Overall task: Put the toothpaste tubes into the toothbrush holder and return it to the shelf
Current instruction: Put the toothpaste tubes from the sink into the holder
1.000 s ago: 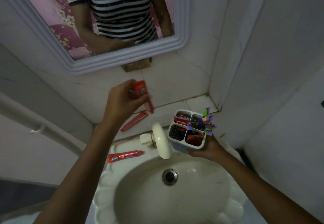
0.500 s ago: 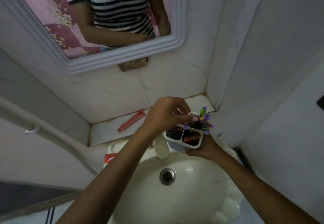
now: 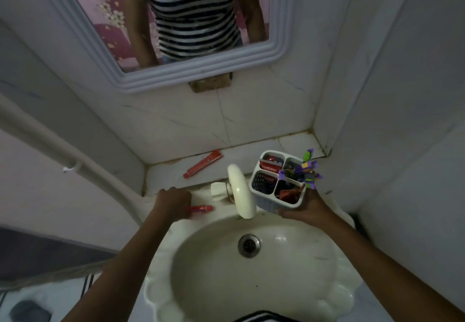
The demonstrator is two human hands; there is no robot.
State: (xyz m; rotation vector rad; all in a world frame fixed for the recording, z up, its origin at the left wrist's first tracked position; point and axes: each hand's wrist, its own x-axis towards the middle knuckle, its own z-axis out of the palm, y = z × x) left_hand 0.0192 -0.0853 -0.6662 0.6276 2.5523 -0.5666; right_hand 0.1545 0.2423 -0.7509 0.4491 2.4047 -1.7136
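My right hand point(image 3: 305, 209) grips a white four-compartment toothbrush holder point(image 3: 276, 199) from below, above the sink's back right rim. Red toothpaste tubes sit in its compartments, and purple-and-green toothbrushes point(image 3: 305, 170) stick out of its right side. On the sink's back left rim my left hand point(image 3: 172, 202) rests over one end of a red toothpaste tube point(image 3: 202, 208); whether the fingers grip it is unclear. A second red toothpaste tube point(image 3: 203, 163) lies diagonally on the tiled shelf point(image 3: 251, 156) behind the sink.
A cream tap point(image 3: 240, 193) juts out over the white sink point(image 3: 251, 258) between my hands. A framed mirror point(image 3: 176, 44) hangs above the shelf. Walls close in on the right, and a white pipe point(image 3: 63, 145) slants down the left wall.
My left hand has left the holder, where it put in a red tube, and dropped to the tube on the sink's left rim. The holder stays in my right hand.
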